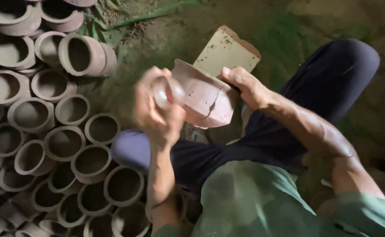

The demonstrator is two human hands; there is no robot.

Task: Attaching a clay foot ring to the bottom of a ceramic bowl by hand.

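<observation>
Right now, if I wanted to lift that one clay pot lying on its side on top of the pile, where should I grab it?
Probably by the rim. The tipped pot lies on its side atop the other clay pots, its open mouth facing the camera, so the thick rim is exposed. Come from the mouth side, fingers inside and thumb outside, to avoid nudging its neighbours. Both of the person's hands are busy elsewhere.

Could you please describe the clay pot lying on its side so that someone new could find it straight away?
Start at the mass of unfired clay pots crowding the ground on the left. Near its upper edge lies the tipped pot. Unlike its upright neighbours, its mouth faces sideways.
</observation>
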